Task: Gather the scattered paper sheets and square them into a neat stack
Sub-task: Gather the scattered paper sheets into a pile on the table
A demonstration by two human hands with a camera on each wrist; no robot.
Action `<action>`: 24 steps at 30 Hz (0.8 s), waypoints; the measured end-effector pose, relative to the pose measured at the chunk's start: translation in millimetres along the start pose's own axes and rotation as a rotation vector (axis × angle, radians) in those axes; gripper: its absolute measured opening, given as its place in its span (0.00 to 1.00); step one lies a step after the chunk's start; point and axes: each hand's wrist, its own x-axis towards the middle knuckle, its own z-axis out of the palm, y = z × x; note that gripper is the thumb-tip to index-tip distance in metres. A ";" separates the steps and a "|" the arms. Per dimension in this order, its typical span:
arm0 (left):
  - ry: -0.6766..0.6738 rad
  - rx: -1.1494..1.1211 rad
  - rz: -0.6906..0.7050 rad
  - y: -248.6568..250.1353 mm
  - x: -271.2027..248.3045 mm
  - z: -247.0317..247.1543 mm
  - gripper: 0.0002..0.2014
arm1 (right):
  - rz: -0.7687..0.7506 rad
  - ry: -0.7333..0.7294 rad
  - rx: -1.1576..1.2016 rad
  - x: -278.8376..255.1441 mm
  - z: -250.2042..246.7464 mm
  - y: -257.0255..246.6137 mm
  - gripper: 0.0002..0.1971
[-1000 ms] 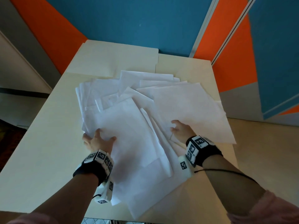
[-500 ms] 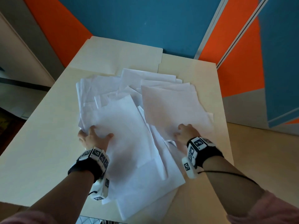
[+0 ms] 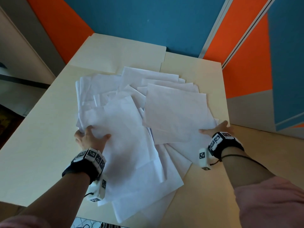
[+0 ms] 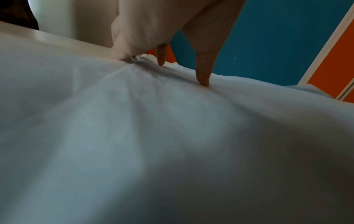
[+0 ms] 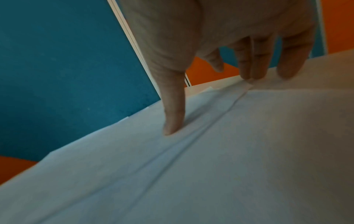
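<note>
Several white paper sheets lie fanned in a loose overlapping pile on the cream table. My left hand holds the pile's left edge. Its thumb and one finger press on top, while the other fingers curl down where the paper puckers. My right hand rests at the pile's right edge, close to the table's right side. There its straight fingers and thumb press on the top sheets. One large sheet lies uppermost on the right half.
A cream board lies flat at the back of the table. Blue and orange wall panels stand behind it. The nearest sheets reach the table's front edge. The floor drops off just right of my right hand.
My right hand has slid from the pile's middle out to its right edge. The large top right sheet has turned and moved in over the pile. My left hand has stayed at the left edge.
</note>
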 end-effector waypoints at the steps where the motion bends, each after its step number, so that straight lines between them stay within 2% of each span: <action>1: -0.001 0.002 -0.003 0.2 -0.1 0.0 0.31 | 0.022 -0.021 0.056 4.1 1.0 -3.3 0.58; 4: -0.006 0.005 -0.012 1.2 -0.6 0.1 0.31 | 0.043 -0.086 0.122 2.6 4.2 -10.6 0.50; 6: -0.006 0.013 -0.013 1.1 -0.5 -0.1 0.31 | 0.024 -0.059 0.072 0.2 7.5 -12.7 0.45; 8: -0.009 0.021 -0.011 0.3 0.0 0.0 0.32 | -0.003 -0.044 0.122 -1.2 8.5 -13.8 0.40; 10: -0.020 0.034 -0.012 -0.2 -0.1 -0.3 0.32 | -0.059 0.006 0.296 -5.0 6.4 -16.0 0.27; 12: -0.031 0.043 -0.017 -0.9 0.6 -0.3 0.32 | -0.162 0.172 0.500 -15.6 0.1 -21.1 0.14; 15: -0.029 0.053 -0.019 -0.9 0.3 -0.5 0.33 | -0.388 0.479 0.720 -37.7 -16.5 -36.1 0.12; 18: -0.044 0.067 -0.030 1.5 -0.4 -2.2 0.33 | -0.795 0.698 0.798 -75.7 -29.2 -59.1 0.08; 19: -0.050 0.072 -0.028 2.0 -1.5 -3.3 0.33 | -0.946 0.715 0.765 -88.0 -27.2 -65.9 0.08; 21: -0.069 0.084 -0.029 3.3 -3.3 -8.1 0.31 | -1.193 0.622 0.636 -107.6 -10.9 -74.2 0.15; 24: -0.058 0.046 -0.023 2.2 1.6 -15.6 0.21 | -1.364 0.410 0.439 -120.0 31.4 -71.1 0.22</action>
